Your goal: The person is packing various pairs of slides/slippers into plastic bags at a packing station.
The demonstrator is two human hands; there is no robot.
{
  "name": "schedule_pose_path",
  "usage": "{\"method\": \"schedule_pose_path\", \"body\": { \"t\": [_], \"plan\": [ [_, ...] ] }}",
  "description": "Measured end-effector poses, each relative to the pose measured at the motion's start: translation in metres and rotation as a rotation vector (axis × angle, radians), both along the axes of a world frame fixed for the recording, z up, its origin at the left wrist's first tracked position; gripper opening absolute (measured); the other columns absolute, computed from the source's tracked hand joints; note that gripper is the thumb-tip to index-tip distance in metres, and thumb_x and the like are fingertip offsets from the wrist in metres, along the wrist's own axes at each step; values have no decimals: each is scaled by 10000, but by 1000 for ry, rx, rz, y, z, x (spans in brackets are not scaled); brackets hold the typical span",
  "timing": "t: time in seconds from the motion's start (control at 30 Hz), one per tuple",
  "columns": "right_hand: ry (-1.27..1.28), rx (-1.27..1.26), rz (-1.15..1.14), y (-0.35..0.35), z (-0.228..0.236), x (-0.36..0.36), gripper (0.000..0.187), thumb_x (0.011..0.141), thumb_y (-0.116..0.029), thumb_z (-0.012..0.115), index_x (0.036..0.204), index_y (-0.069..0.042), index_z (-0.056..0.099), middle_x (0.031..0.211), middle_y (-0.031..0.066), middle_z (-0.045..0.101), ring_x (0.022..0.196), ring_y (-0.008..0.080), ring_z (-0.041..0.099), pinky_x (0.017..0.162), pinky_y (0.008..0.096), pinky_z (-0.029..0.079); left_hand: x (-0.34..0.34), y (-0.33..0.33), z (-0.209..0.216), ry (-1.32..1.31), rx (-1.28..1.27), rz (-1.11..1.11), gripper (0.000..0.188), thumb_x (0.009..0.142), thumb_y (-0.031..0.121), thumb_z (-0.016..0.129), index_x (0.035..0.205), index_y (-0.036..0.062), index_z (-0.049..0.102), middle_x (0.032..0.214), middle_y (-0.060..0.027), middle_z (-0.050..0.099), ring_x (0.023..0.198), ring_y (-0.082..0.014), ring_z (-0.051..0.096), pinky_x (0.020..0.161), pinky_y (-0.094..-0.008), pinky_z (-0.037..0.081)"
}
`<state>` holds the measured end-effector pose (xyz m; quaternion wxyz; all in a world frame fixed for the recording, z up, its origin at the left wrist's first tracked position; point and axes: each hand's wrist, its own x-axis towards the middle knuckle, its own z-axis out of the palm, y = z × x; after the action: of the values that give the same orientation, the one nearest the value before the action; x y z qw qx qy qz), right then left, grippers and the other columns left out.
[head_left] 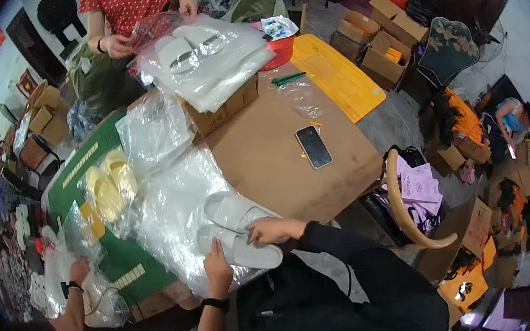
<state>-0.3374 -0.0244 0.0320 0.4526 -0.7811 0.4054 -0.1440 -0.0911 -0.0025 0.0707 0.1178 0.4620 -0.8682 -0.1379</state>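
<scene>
A pair of pale grey slide sandals lies side by side on a stack of clear plastic bags at the table's near edge. My left hand is at the nearer slide, its fingers closed against the strap side with one finger stretched along it. Reaching in from the right, my right hand has thumb and fingers pinched at the edge between the two slides. The fingertips are partly hidden. A dark band circles my left wrist.
A phone lies on the brown tabletop. Bagged yellow slides rest on a green mat. Across the table, a person in red handles bagged slides atop a carton. Another person's hand is at left. A chair stands right.
</scene>
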Motion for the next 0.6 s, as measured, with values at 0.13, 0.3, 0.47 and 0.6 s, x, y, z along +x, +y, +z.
{"method": "schedule_pose_path", "body": {
  "t": [0.13, 0.3, 0.47, 0.6],
  "plan": [
    [-205, 173, -1154, -49, 11, -89, 455, 667, -249, 656, 1013, 34, 573, 921, 202, 627, 858, 280, 604, 752, 367, 465, 12, 13, -19, 53, -17, 104, 586, 680, -19, 413, 1259, -88, 356, 1290, -248, 388, 902, -401, 497, 807, -428, 406],
    [830, 0, -1446, -36, -30, -186, 843, 575, -531, 720, 1139, 41, 468, 1109, 205, 528, 1006, 361, 512, 842, 453, 420, 15, 25, -24, -61, 136, 77, 626, 694, 34, 433, 1294, -79, 301, 1345, -238, 317, 954, -386, 478, 848, -424, 393],
    [798, 72, -1412, -36, -21, -197, 859, 549, -496, 750, 1164, 22, 449, 1113, 198, 529, 1039, 368, 498, 873, 455, 411, 9, 23, -12, -106, 328, 108, 697, 678, 49, 460, 1331, -54, 236, 1392, -198, 256, 974, -400, 463, 860, -429, 391],
    [745, -153, -1316, -46, -19, -197, 752, 492, -433, 798, 1031, 26, 545, 1052, 225, 561, 1043, 361, 506, 868, 416, 431, 15, 16, -33, -114, 186, 122, 719, 682, 59, 462, 1353, -12, 213, 1407, -178, 235, 1010, -429, 446, 889, -433, 379]
  ]
}}
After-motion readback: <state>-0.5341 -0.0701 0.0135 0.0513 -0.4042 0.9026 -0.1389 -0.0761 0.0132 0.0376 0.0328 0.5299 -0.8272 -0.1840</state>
